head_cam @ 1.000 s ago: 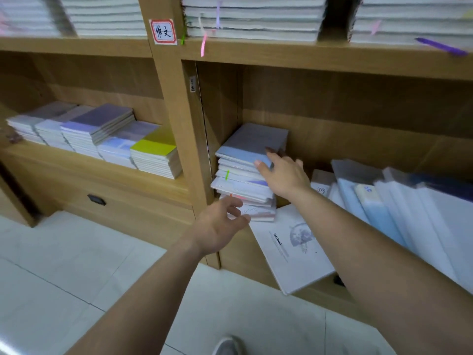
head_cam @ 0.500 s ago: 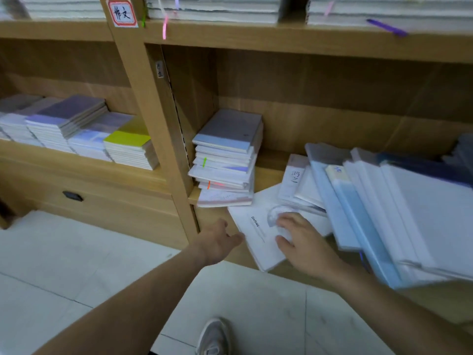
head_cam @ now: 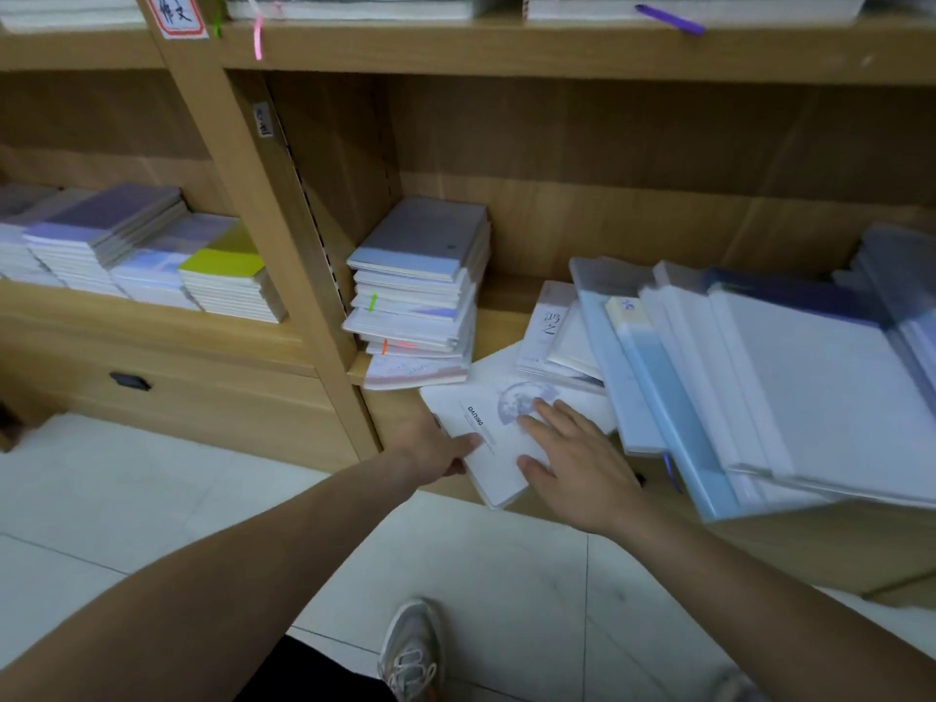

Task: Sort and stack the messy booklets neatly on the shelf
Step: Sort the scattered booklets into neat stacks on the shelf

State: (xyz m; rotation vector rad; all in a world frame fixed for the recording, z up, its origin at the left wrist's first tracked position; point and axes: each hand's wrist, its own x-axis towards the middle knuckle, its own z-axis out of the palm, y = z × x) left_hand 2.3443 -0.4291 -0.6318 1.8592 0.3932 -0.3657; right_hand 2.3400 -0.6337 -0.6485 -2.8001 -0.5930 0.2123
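White booklet (head_cam: 499,448) overhangs the near edge of the shelf (head_cam: 499,302), stack (head_cam: 420,296) close left, toppled booklets (head_cam: 759,377) right (overlapping its far corner). Left hand (head_cam: 433,452) pinches its left edge; right hand (head_cam: 575,461) lies flat on it, fingers spread.

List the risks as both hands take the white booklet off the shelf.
1. The white booklet overhangs the edge of the shelf. The left hand grips only its left edge and the right hand lies flat on top, so it may slip and fall.
2. Its far corner lies under the small booklets, so pulling may drag them out.
3. The fanned pile on the right leans over the edge and may slide if bumped.
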